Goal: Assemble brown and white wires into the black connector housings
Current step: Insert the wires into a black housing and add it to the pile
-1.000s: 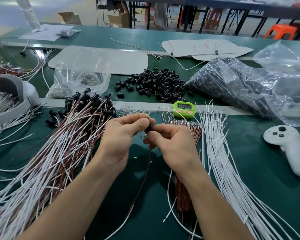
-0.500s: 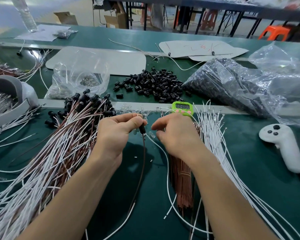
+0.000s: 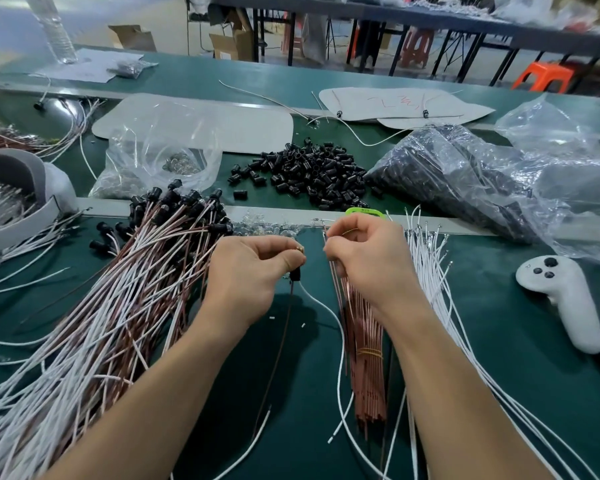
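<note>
Plastic bag (image 3: pixel 575 202) (clear) holds black housings (image 3: pixel 440 168) — left grip (image 3: pixel 250 271) pinches one housing (image 3: pixel 294 274); right grip (image 3: pixel 368 261) unclear.

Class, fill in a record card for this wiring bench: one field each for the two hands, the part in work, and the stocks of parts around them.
Left hand: pinches a black connector housing; a brown wire and a white wire trail from it
Right hand: fingers curled at the tips of the brown wire bundle; a pinch cannot be confirmed
Loose housings: black pile beyond the hands
Finished leads: heap left of the left hand
White wires: fanned out right of the right hand
</note>
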The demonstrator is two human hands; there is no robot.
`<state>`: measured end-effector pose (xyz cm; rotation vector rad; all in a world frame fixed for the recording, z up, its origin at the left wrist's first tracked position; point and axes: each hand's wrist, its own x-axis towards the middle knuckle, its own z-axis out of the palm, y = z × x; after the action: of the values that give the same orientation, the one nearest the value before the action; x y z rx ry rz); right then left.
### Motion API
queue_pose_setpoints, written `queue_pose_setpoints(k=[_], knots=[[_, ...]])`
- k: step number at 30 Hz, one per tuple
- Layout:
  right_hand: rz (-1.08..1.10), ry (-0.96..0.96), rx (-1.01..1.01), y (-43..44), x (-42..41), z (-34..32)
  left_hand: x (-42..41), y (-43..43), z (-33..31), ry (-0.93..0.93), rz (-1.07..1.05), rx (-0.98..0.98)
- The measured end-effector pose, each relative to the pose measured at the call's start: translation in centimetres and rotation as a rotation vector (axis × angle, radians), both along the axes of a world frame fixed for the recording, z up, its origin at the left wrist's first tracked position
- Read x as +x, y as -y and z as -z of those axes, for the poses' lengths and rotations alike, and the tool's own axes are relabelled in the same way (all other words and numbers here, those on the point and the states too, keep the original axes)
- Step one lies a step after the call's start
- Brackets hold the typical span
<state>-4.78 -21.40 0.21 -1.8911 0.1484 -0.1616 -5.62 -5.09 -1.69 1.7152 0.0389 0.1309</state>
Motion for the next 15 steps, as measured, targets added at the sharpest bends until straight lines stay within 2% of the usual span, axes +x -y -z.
queue_pose_setpoints(k=[5, 10, 15], knots=[[-0.143, 0.102, 0.16, 1.0, -1.2, 0.6, -0.4, 0.5, 0.2, 0.048, 0.053, 0.15], [-0.196, 0.09, 0.262, 1.1, -1.3, 1.6, -0.6, 0.7, 0.2, 0.042, 0.065, 0.236], [-0.217, 0.108, 0.187, 0.9, -1.2, 2.1, -0.4, 0.7, 0.2, -0.001, 0.076, 0.274]])
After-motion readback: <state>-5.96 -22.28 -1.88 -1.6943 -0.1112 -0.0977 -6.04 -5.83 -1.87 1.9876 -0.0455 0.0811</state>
